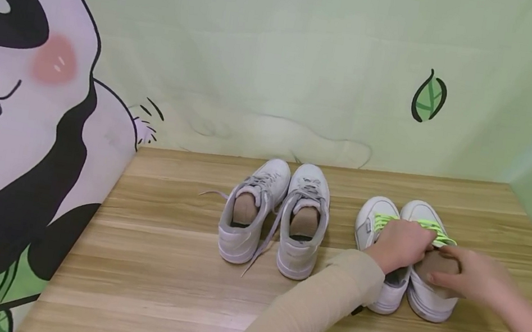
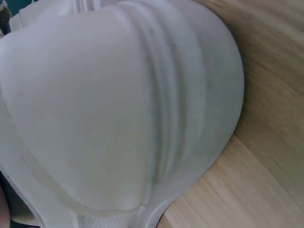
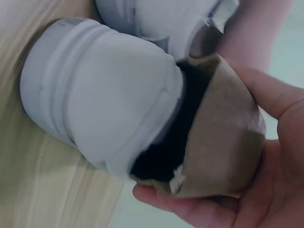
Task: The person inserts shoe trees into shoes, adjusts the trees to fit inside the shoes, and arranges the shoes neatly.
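A white shoe with neon green laces (image 1: 430, 308) stands at the right on the wooden surface, its mate (image 1: 369, 223) close by on its left. My right hand (image 1: 477, 275) holds a brown cardboard shoe insert (image 3: 223, 133) at that shoe's opening, thumb on one side and fingers on the other. In the right wrist view, the insert's dark hollow end faces the heel. My left hand (image 1: 403, 245) reaches over the mate and grips the same shoe near its tongue and laces; its fingertips are partly hidden. The left wrist view is filled by a white shoe heel (image 2: 80, 104).
Left of my arms stands a pair of white shoes with grey laces, the left shoe (image 1: 240, 242) and the right shoe (image 1: 298, 258), each with a brown insert (image 1: 305, 221) inside. A green printed backdrop (image 1: 240, 60) with a panda (image 1: 7, 78) rises behind the wooden surface (image 1: 140, 262).
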Action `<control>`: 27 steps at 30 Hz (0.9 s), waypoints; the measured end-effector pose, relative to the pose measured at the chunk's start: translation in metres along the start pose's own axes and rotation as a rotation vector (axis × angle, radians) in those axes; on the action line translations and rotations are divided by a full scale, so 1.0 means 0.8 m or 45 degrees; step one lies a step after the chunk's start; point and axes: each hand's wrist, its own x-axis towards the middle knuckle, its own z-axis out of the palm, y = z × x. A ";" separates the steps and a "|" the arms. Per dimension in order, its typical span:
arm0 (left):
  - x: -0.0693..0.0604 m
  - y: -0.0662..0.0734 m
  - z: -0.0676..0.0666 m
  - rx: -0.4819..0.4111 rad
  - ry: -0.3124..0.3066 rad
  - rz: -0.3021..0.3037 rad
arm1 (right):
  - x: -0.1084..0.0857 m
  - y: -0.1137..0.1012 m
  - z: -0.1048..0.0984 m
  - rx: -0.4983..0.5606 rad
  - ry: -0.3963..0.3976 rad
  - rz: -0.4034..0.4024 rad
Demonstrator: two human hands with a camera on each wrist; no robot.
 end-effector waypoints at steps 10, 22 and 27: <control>-0.002 -0.001 0.004 0.011 0.046 0.014 | -0.012 0.012 -0.002 0.166 -0.004 -0.018; -0.002 -0.003 0.002 -0.107 0.046 -0.044 | -0.018 0.014 0.002 0.186 0.037 0.033; -0.003 -0.004 -0.002 -0.148 0.041 -0.063 | -0.017 0.012 0.003 0.175 0.054 0.059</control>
